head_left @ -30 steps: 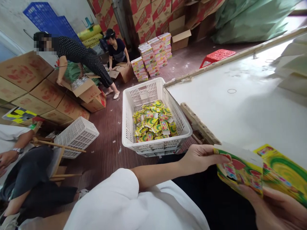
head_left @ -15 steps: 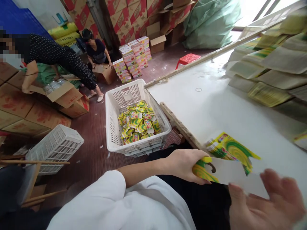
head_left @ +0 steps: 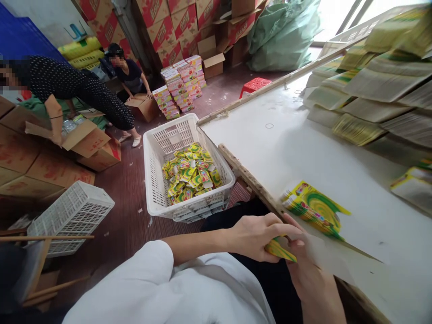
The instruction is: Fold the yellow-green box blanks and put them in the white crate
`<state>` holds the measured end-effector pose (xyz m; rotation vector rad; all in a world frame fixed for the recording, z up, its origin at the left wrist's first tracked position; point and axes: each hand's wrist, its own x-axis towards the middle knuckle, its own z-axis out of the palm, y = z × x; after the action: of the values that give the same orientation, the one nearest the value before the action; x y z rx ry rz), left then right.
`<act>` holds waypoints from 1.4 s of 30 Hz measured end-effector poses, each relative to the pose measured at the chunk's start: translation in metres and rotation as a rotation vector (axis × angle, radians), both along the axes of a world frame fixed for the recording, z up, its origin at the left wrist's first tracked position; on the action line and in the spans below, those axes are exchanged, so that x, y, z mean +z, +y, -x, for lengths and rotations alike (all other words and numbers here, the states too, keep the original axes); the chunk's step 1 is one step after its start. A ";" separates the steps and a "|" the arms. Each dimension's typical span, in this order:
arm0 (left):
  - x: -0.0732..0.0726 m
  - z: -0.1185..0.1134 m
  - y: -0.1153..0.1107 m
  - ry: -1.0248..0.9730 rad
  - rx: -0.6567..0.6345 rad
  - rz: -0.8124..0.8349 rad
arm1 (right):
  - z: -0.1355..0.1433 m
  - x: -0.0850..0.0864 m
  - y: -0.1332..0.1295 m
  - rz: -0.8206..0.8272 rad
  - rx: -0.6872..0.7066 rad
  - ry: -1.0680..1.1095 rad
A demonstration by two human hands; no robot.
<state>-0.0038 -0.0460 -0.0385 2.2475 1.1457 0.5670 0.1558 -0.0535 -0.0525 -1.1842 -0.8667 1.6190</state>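
My left hand (head_left: 258, 236) is closed around a yellow-green printed carton (head_left: 281, 249), low in front of me beside the table edge. Against the same carton, my right hand (head_left: 302, 261) meets the left one, its fingers bent around the carton's far side. Part of the carton is hidden by the fingers. On the white table (head_left: 256, 148), just beyond my hands, lies a small stack of flat yellow-green cartons (head_left: 312, 207). A white plastic crate (head_left: 189, 213) left of the table holds many small yellow-green cartons (head_left: 192, 173).
Stacked flat cartons (head_left: 374, 94) fill the table's right side. A red stool (head_left: 255, 85) stands behind the table. Another white crate (head_left: 72, 216) is on the floor at left. Two people handle cardboard boxes (head_left: 143, 107) at the back left, near pink cartons (head_left: 175, 90).
My right hand has moved left and closed in on the carton beside my left hand. The carton is now turned more edge-on. The whole view has shifted slightly.
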 end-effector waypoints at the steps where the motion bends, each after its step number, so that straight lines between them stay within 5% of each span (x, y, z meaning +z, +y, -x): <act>1: 0.000 0.000 0.000 0.000 -0.004 0.002 | 0.001 0.001 -0.002 -0.018 -0.008 -0.004; 6: 0.004 0.003 -0.001 0.000 0.003 0.071 | 0.007 0.008 -0.015 -0.143 0.031 -0.068; 13: -0.012 0.000 0.005 -0.127 0.053 0.191 | -0.003 -0.005 -0.017 -0.799 0.162 -0.691; 18: 0.000 0.009 0.007 0.007 0.160 0.066 | -0.013 -0.009 -0.008 -0.803 0.037 -0.745; 26: 0.016 0.028 0.017 0.003 0.107 0.127 | -0.035 -0.024 0.005 -0.905 0.231 -0.859; 30: 0.024 0.025 0.023 -0.034 0.017 0.130 | -0.046 -0.004 0.015 -0.890 0.377 -0.775; 32: 0.031 0.021 0.023 -0.053 0.037 0.114 | -0.037 0.010 0.011 -0.834 0.278 -0.738; 35: 0.041 0.023 0.019 -0.080 0.109 0.079 | -0.009 0.024 0.004 -0.733 0.090 -0.678; 38: 0.047 0.051 0.019 -0.034 0.192 0.062 | 0.005 0.030 0.007 -0.706 0.073 -0.622; 42: 0.051 0.121 0.029 0.228 0.702 -0.170 | -0.020 0.035 0.028 -0.691 -0.133 -0.798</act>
<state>-0.1253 -0.0172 0.0124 2.0415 2.0968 0.7009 0.1758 -0.0255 -0.0172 -1.3164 -1.6345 0.5866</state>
